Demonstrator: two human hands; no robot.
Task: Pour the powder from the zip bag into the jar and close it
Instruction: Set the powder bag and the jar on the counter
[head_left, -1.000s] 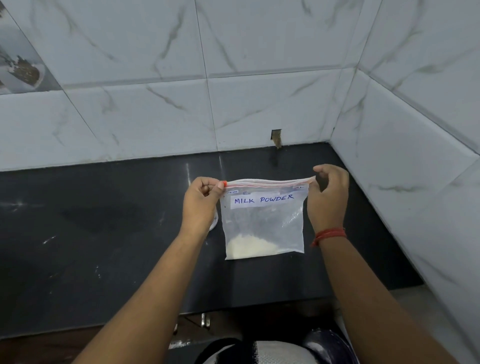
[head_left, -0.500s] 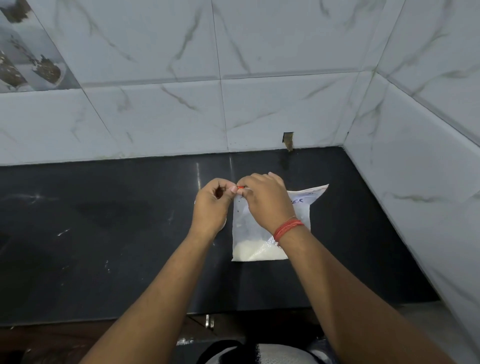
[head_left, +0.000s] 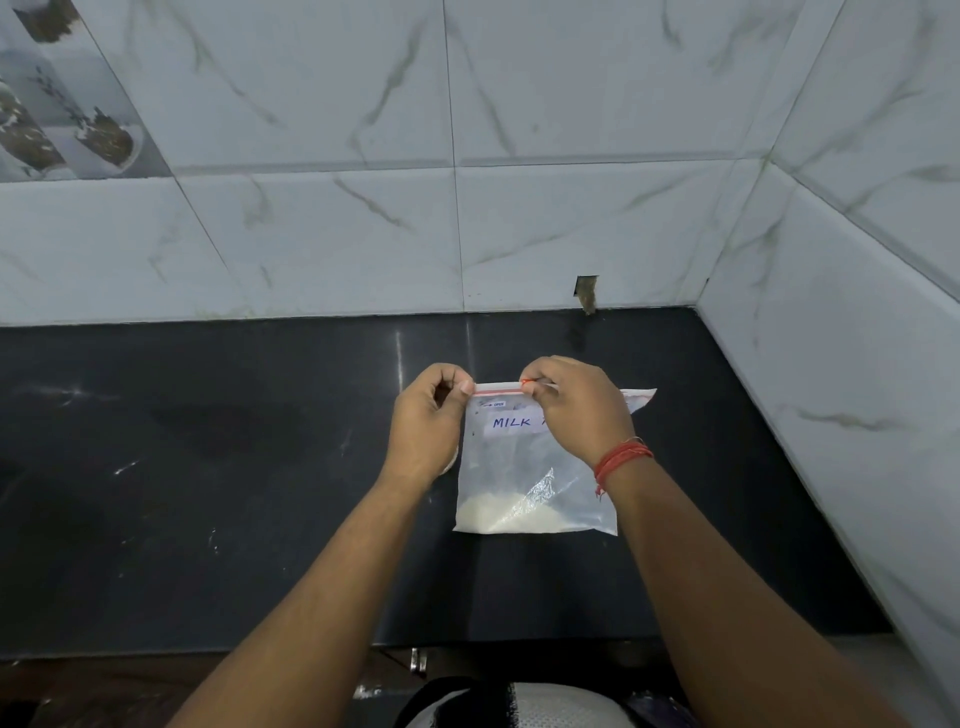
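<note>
A clear zip bag (head_left: 524, 467) with a white label reading "MILK" stands upright on the black counter (head_left: 208, 467). A little white powder (head_left: 498, 514) lies in its bottom left corner. My left hand (head_left: 423, 421) pinches the bag's top left corner. My right hand (head_left: 576, 410) pinches the red slider on the zip strip, a short way right of the left hand. A small pale round thing (head_left: 451, 464) peeks out behind my left wrist; I cannot tell what it is. No jar is in view.
White marble-patterned tiled walls (head_left: 831, 364) close the counter at the back and on the right. The counter's front edge runs below my forearms. A small notch (head_left: 586, 291) sits in the back wall's base.
My right hand went from the bag's right end to the left corner, and has now slid a little rightward along the zip strip. The left hand kept its pinch.
</note>
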